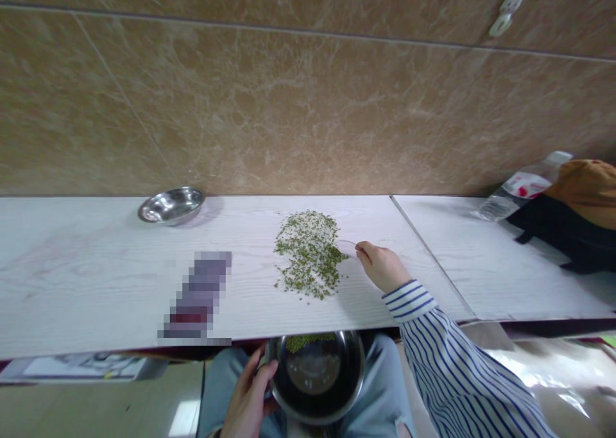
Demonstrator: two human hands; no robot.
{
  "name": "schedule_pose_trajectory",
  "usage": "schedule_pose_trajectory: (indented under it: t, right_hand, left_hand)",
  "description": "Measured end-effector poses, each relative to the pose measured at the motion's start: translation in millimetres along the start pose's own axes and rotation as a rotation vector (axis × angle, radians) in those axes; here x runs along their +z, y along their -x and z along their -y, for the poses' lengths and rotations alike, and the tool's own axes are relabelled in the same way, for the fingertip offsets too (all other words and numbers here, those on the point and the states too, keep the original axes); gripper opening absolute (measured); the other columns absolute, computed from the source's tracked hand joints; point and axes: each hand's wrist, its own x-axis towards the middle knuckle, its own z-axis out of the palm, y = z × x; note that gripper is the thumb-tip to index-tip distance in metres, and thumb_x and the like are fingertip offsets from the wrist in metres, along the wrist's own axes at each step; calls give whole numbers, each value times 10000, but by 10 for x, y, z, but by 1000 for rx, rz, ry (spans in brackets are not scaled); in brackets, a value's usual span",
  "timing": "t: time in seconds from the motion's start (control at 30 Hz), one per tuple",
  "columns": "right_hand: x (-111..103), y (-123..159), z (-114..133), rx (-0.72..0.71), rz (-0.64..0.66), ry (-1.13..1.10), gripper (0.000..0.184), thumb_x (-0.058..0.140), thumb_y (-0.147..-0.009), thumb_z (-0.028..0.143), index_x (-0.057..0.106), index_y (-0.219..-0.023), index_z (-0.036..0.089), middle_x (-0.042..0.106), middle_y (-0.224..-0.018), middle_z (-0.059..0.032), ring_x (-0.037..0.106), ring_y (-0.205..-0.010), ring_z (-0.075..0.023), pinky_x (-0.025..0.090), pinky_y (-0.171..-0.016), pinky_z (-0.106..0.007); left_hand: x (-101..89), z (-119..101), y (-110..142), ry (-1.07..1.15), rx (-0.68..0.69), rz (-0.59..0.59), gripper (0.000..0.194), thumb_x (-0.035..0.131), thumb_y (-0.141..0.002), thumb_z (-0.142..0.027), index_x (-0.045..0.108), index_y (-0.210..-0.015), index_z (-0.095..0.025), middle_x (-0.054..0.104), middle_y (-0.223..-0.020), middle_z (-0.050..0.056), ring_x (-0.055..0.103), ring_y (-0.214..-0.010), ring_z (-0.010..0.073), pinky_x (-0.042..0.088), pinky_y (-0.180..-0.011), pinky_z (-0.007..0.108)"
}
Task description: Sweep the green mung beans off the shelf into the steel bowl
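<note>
Two bare hands are busy here, and the right hand [385, 268], right of centre in the frame, pinches a small clear tool [347, 248] between thumb and fingertips. I can't make out whether it is a scraper or a spoon; its far end meets the right edge of the scattered green beans [310, 252]. They look like mung beans, spread loosely over the white wood-grain tabletop [260, 310] in the middle of the frame, with a denser clump beside the tool.

At the bottom centre, the left hand [253, 387] grips the left side of a deep steel bowl [315, 390], thumb up at its rim. More green beans [308, 342] lie inside, along the part nearest the table edge. The bowl sits between the knees of the person's light blue jeans [387, 374], just beneath the tabletop's front edge. A blue-and-white striped sleeve [447, 348] covers the right arm, lower right.

Left of the scattered beans, a shallow oval-looking steel dish [172, 205] rests near the brown marbled wall [269, 104]; below it lies a pixelated, slanted object [197, 297], its details hidden. Toward the right edge, a clear plastic bottle [524, 186] leans against a brown-and-black fabric item [584, 191]. A small white hook [506, 15] is on the wall, upper right.
</note>
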Motion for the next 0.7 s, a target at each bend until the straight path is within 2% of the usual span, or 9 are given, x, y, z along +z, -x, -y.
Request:
schedule_pose_trajectory:
  t: [0.23, 0.33, 0.53, 0.7]
  right_hand:
    - [-13, 95, 13, -9, -2, -19, 289, 393, -995, 271, 638, -1137, 213, 754, -1027, -62, 700, -912, -193, 458, -777, -257]
    - [-27, 104, -33, 22, -14, -12, 292, 396, -991, 282, 640, -1139, 219, 758, -1002, -60, 702, -895, -200, 460, -766, -265]
    - [-51, 70, -148, 105, -27, 5, 310, 389, -986, 262, 637, -1161, 198, 759, -997, -80, 704, -909, -217, 463, -760, -278]
    - [-37, 39, -152, 119, -22, 7, 307, 402, -985, 260, 640, -1168, 195, 759, -1009, -84, 703, -925, -221, 460, -768, -280]
  left_hand:
    - [5, -46, 36, 5, -44, 24, 531, 738, -669, -335, 658, -1174, -194, 743, -1170, 122, 697, -1020, 316, 570, -644, 347]
    - [-3, -38, 32, -1, -19, 18, 550, 736, -665, -371, 660, -1182, -200, 742, -1177, 118, 694, -1033, 324, 574, -656, 357]
    - [-40, -26, -7, 3, -57, 46, 655, 776, -615, -381, 626, -1223, -189, 749, -1155, 119, 696, -1028, 332, 571, -651, 358]
    - [-5, -21, 25, -12, -28, 19, 621, 747, -635, -394, 636, -1214, -200, 743, -1175, 118, 702, -1013, 329, 566, -648, 355]
